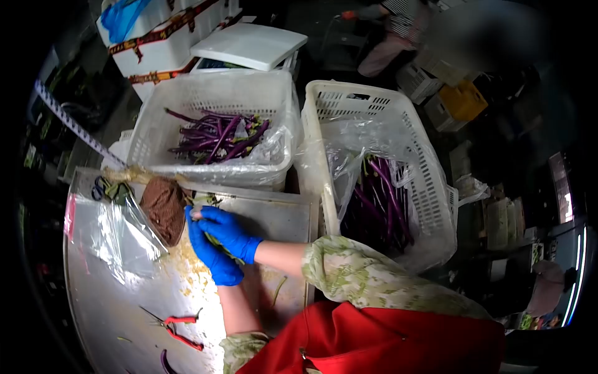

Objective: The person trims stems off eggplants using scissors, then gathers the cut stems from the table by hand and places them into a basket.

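Observation:
My left hand [212, 252] and my right hand [227, 232], both in blue gloves, are pressed together over the metal table [124, 311]. Something green shows between the palms; the gloves hide most of it. Right beside the fingertips, on the left, lies a brown cloth [163, 210]. Clear plastic bags [118, 240] are spread left of the cloth. Red-handled snips [177, 329] rest on the table nearer to me, blades apart. A green stem piece [280, 290] lies to the right of my wrists.
Two white crates stand beyond the table: the left crate [212, 168] and the right crate [430, 181] hold long purple eggplants [387, 193]. Foam boxes [152, 56] are stacked at the back left. A person [398, 34] is at the top right.

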Action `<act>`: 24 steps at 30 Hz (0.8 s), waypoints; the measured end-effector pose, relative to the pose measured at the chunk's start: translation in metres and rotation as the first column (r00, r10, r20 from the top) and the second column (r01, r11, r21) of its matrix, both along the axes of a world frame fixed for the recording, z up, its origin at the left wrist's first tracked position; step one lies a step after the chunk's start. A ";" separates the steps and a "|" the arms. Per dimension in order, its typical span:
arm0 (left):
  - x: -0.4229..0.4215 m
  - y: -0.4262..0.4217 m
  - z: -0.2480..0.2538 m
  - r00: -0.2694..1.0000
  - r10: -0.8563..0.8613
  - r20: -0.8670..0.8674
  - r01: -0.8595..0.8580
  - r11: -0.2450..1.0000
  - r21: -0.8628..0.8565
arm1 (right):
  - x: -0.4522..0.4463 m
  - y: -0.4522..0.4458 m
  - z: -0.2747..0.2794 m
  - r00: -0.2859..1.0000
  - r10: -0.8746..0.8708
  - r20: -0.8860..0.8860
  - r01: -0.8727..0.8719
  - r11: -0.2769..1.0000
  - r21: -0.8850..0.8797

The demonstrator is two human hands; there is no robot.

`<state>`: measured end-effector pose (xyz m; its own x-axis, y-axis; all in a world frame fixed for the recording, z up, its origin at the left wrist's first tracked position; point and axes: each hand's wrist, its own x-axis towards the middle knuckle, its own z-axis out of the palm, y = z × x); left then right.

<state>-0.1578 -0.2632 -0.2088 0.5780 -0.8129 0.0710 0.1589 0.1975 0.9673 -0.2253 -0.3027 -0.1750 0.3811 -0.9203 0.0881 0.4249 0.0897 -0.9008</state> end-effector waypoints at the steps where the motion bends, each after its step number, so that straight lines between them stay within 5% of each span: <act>1: -0.002 -0.002 0.014 1.000 -0.006 0.000 0.006 1.000 -0.013 | 0.003 -0.003 0.009 0.999 -0.026 0.025 0.029 0.993 -0.111; 5: -0.022 -0.019 0.097 0.998 -0.031 -0.045 0.021 0.980 -0.198 | -0.017 -0.028 0.100 0.973 -0.228 0.047 0.229 0.899 -0.374; 9: -0.076 -0.081 0.199 0.990 -0.135 -0.031 0.103 0.865 -0.492 | -0.073 -0.081 0.193 0.913 -0.321 0.253 0.409 0.738 -0.537; 11: -0.118 -0.124 0.251 0.975 -0.223 -0.005 0.170 0.754 -0.634 | -0.117 -0.108 0.240 0.885 -0.234 0.402 0.426 0.757 -0.496; 13: -0.172 -0.173 0.297 0.949 -0.314 0.040 0.237 0.623 -0.745 | -0.162 -0.154 0.272 0.824 -0.300 0.481 0.562 0.542 -0.625; 15: -0.229 -0.228 0.331 0.907 -0.414 0.081 0.314 0.533 -0.786 | -0.214 -0.193 0.305 0.793 -0.189 0.579 0.567 0.578 -0.587; 17: -0.280 -0.288 0.341 0.841 -0.532 0.099 0.430 0.546 -0.719 | -0.280 -0.230 0.328 0.875 -0.021 0.484 0.405 0.582 -0.706; 20: -0.344 -0.372 0.322 0.772 -0.612 0.175 0.609 0.630 -0.482 | -0.360 -0.297 0.326 0.874 -0.354 0.332 0.483 0.560 -0.673; 22: -0.386 -0.423 0.287 0.760 -0.518 0.393 0.632 0.729 -0.262 | -0.431 -0.353 0.276 0.700 -0.708 -0.091 0.446 0.533 -0.719; 23: -0.391 -0.437 0.269 0.599 -0.639 0.482 0.733 0.681 -0.008 | -0.463 -0.350 0.255 0.655 -0.711 -0.257 0.488 0.657 -0.575; 24: -0.394 -0.458 0.247 0.532 -0.679 0.506 0.716 0.679 0.159 | -0.494 -0.350 0.237 0.550 -0.756 -0.354 0.468 0.630 -0.619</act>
<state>-0.5514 -0.7212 0.0385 -0.3071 -0.9250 0.2238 -0.2108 0.2954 0.9318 -0.7191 -0.6531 0.0624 -0.1603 -0.8529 0.4969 -0.3471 -0.4226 -0.8373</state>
